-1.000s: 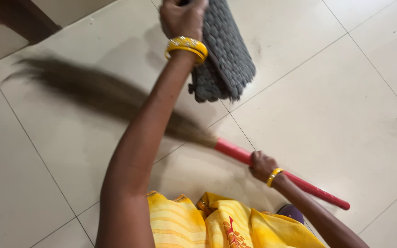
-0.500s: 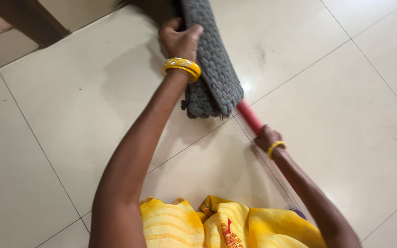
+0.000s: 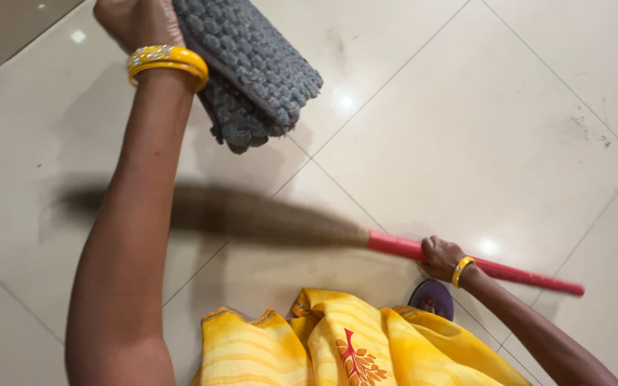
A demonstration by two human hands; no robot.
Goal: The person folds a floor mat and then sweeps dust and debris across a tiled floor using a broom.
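My left hand (image 3: 137, 21) is raised at the top left, gripping a folded grey knitted mat (image 3: 252, 64) that hangs off the floor. It wears yellow bangles at the wrist. My right hand (image 3: 440, 257), with one yellow bangle, grips the red handle (image 3: 509, 271) of a grass broom. The broom's brown bristles (image 3: 252, 216) stretch left, blurred, low over the pale floor tiles and passing behind my left forearm.
Pale glossy floor tiles (image 3: 502, 129) with thin grout lines fill the view, with small dirt specks at the right. My yellow patterned garment (image 3: 352, 343) is at the bottom centre, and a purple sandal (image 3: 432, 297) shows beside it. A dark strip sits at the top left corner.
The broom has swung back from under the lifted mat to lie level, bristles pointing left. My left hand with the mat has shifted left and up in view.
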